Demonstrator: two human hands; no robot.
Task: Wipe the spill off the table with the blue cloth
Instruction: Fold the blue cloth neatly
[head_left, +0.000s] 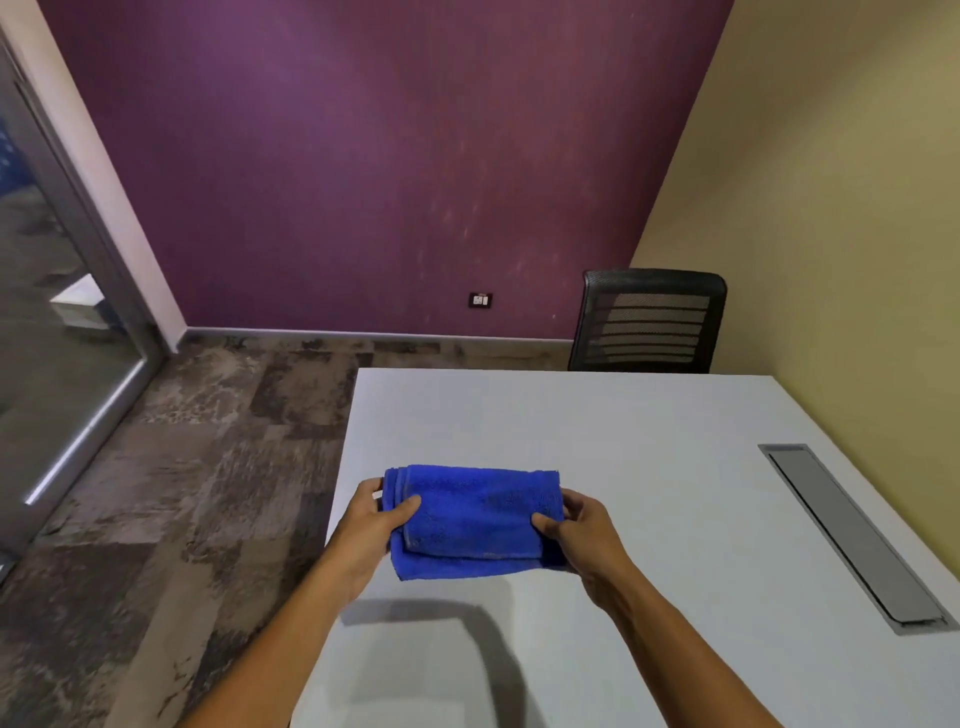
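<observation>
A black mesh chair (649, 319) stands beyond the table; a wall socket (480, 300) on the purple wall.

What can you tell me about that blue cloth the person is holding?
The bright blue terry-looking cloth is folded into a thick rectangle of several layers, with stitched hems along its edges. It is held level, low over the near left part of the pale grey table. The left hand grips its left end, the right hand its right end, thumbs on top.

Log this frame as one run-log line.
stage: cloth held, wipe not started | left hand: grips blue cloth left end | right hand: grips right end | cloth: folded, above table | spill: none visible
</observation>
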